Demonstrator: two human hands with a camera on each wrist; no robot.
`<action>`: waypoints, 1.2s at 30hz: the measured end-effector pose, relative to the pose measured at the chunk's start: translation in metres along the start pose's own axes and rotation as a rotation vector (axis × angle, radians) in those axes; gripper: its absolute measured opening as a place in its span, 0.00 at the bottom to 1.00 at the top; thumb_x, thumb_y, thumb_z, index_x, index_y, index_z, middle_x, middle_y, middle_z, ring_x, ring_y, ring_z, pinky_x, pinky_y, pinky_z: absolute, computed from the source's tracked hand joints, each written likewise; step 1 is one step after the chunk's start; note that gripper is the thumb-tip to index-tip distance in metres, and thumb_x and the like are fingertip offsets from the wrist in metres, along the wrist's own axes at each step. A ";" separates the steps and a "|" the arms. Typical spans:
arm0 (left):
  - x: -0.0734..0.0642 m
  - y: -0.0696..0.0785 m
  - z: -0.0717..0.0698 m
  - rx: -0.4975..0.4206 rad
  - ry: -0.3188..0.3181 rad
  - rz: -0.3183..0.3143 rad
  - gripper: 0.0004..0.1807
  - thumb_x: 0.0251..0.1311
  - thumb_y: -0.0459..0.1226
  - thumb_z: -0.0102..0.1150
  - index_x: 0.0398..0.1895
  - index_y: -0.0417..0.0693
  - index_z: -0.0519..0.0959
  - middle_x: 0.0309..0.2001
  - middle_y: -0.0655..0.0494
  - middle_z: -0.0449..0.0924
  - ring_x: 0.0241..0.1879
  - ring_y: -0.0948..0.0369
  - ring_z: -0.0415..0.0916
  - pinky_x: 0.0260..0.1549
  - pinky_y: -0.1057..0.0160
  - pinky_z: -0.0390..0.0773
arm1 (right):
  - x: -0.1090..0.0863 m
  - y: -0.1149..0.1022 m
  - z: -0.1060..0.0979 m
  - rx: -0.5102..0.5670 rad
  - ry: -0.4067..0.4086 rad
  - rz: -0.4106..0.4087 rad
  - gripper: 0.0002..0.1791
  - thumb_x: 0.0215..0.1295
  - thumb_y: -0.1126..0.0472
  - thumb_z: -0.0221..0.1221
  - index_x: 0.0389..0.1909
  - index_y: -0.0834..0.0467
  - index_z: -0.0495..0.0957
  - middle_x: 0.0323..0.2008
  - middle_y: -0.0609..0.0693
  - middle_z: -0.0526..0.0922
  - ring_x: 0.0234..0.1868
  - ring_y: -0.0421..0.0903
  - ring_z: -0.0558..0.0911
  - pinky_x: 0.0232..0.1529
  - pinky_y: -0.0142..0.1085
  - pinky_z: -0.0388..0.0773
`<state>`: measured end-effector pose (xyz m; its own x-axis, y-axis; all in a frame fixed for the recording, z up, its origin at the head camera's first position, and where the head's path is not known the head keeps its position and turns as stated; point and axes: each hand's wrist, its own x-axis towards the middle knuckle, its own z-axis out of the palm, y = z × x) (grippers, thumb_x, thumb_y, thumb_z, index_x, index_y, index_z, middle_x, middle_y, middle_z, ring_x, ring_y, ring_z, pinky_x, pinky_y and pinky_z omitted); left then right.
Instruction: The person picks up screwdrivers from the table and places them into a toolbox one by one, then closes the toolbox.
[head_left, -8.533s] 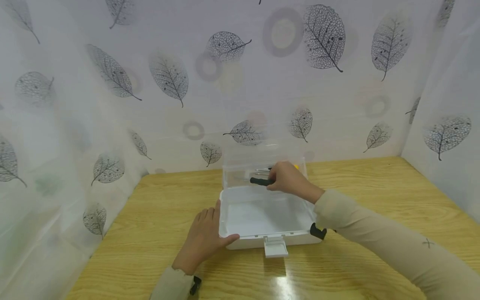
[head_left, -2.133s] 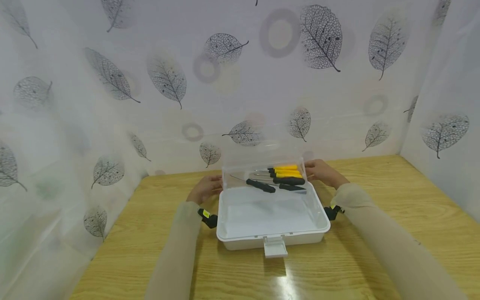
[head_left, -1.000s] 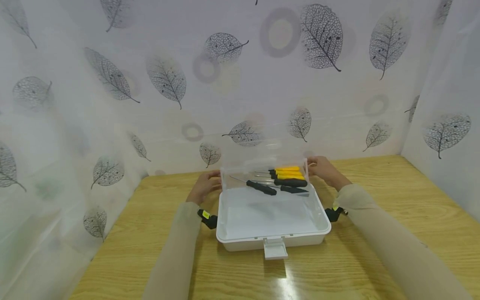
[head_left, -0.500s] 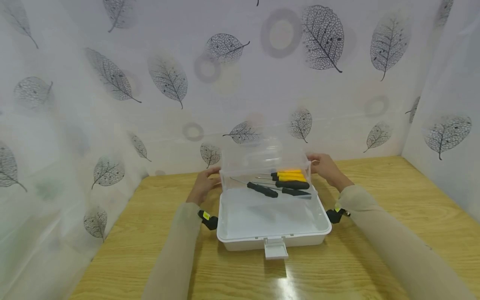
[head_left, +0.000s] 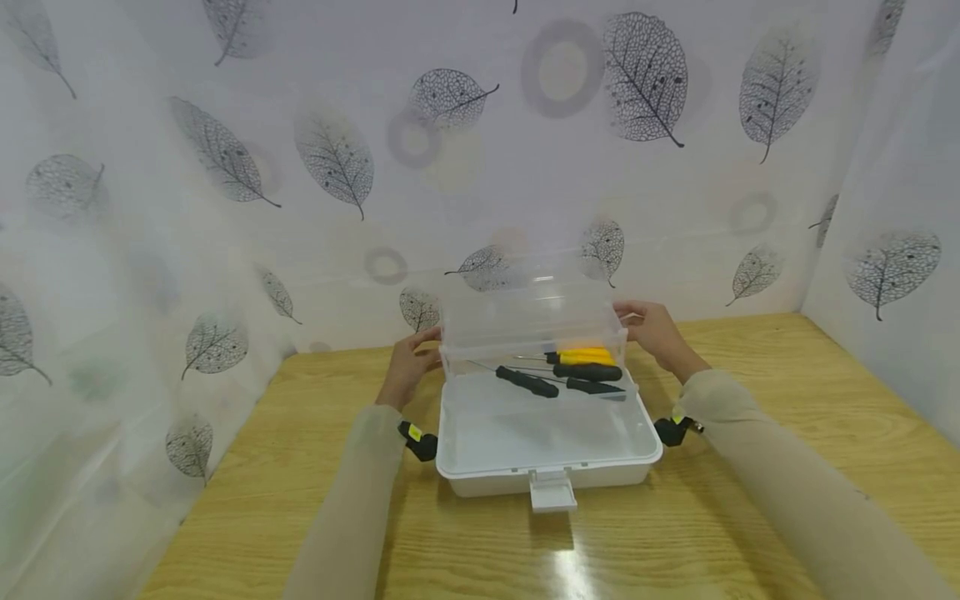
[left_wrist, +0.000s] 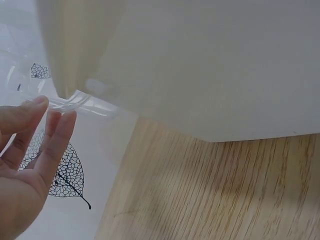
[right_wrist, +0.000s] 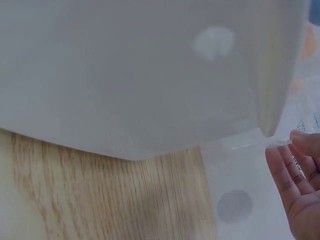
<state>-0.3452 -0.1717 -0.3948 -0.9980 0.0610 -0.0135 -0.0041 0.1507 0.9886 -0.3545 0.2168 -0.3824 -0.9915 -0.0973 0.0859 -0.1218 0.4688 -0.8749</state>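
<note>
A white plastic box [head_left: 480, 487] faces me with its clear hinged lid [head_left: 525, 321] tilted up at the back. Left hand [head_left: 407, 367] and right hand [head_left: 656, 333] pinch the lid's two sides, thumb against fingers. Clear plastic [left_wrist: 100, 106] sits at the fingertips in the left wrist view; in the right wrist view the hand [right_wrist: 300, 190] takes the opposite edge. At the box's back, overlapped by the lid, lie screwdrivers with yellow handles [head_left: 585, 356] and black ones: one on the left [head_left: 527, 382], two at right [head_left: 587, 372].
A white latch [head_left: 552, 492] hangs down at the box front. The box stands on a wood-grain table [head_left: 330, 450]. Behind and at both sides hangs a leaf-patterned curtain [head_left: 525, 167]. Each wrist carries a black camera, such as the left one [head_left: 420, 442].
Earlier the right hand laid a black-handled screwdriver at the back while the left held the box. Both hands have since raised the lid edge, and the screwdrivers have shifted towards me.
</note>
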 end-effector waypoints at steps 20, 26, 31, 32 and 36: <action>-0.001 0.004 0.001 -0.051 0.051 0.150 0.25 0.58 0.23 0.54 0.61 0.38 0.71 0.59 0.41 0.70 0.43 0.68 0.75 0.45 0.71 0.80 | -0.004 -0.004 -0.004 0.055 0.072 -0.100 0.19 0.63 0.68 0.57 0.55 0.69 0.72 0.47 0.56 0.76 0.36 0.26 0.76 0.37 0.21 0.76; 0.001 0.005 0.002 -0.019 0.078 0.195 0.25 0.57 0.23 0.56 0.60 0.41 0.73 0.57 0.42 0.73 0.44 0.66 0.76 0.43 0.74 0.79 | -0.005 -0.004 -0.004 0.056 0.106 -0.118 0.18 0.62 0.66 0.59 0.52 0.67 0.73 0.44 0.48 0.77 0.38 0.27 0.76 0.39 0.21 0.77; 0.002 0.005 0.002 0.024 0.107 0.217 0.24 0.56 0.24 0.57 0.58 0.42 0.74 0.56 0.41 0.75 0.47 0.60 0.76 0.41 0.76 0.78 | -0.005 -0.003 -0.005 0.042 0.113 -0.129 0.18 0.61 0.65 0.60 0.52 0.66 0.74 0.47 0.51 0.77 0.40 0.27 0.76 0.40 0.21 0.76; 0.001 0.006 0.002 0.026 0.112 0.223 0.24 0.56 0.24 0.58 0.58 0.42 0.74 0.56 0.41 0.75 0.47 0.60 0.76 0.41 0.77 0.77 | -0.005 -0.003 -0.005 0.045 0.114 -0.135 0.17 0.61 0.66 0.60 0.51 0.65 0.74 0.48 0.50 0.77 0.40 0.27 0.76 0.40 0.21 0.77; 0.001 0.007 0.001 0.027 0.124 0.248 0.23 0.55 0.24 0.60 0.56 0.41 0.75 0.54 0.39 0.76 0.44 0.64 0.77 0.42 0.77 0.77 | -0.007 -0.004 -0.006 0.075 0.120 -0.159 0.15 0.60 0.68 0.60 0.48 0.65 0.74 0.47 0.49 0.78 0.40 0.27 0.76 0.40 0.21 0.77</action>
<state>-0.3464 -0.1692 -0.3883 -0.9683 -0.0212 0.2488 0.2416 0.1726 0.9549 -0.3472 0.2204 -0.3766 -0.9588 -0.0572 0.2782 -0.2780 0.3891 -0.8782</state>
